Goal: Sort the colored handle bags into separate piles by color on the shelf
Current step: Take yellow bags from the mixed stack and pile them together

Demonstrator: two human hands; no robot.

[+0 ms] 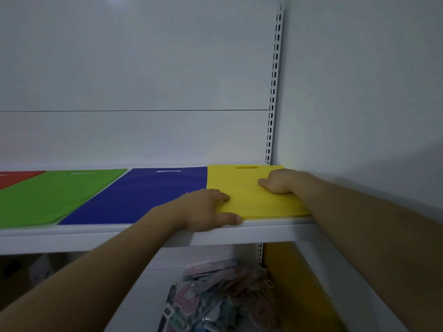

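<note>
Our left hand (206, 209) and right hand (278, 182) press down, gripping nothing, on the light, floppy yellow bag (251, 200); we'd pinch its near edge.

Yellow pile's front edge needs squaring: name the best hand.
Probably left: the left hand sits at the yellow pile's front corner, thumb on the shelf lip; the right hand rests farther back.

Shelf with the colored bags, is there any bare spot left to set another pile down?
Hardly. The red pile, green pile, blue pile and yellow pile lie side by side up to the right wall; the left hand and right hand rest on the yellow one. Bare: only the narrow white shelf strip along the front edge, before green and blue.
</note>
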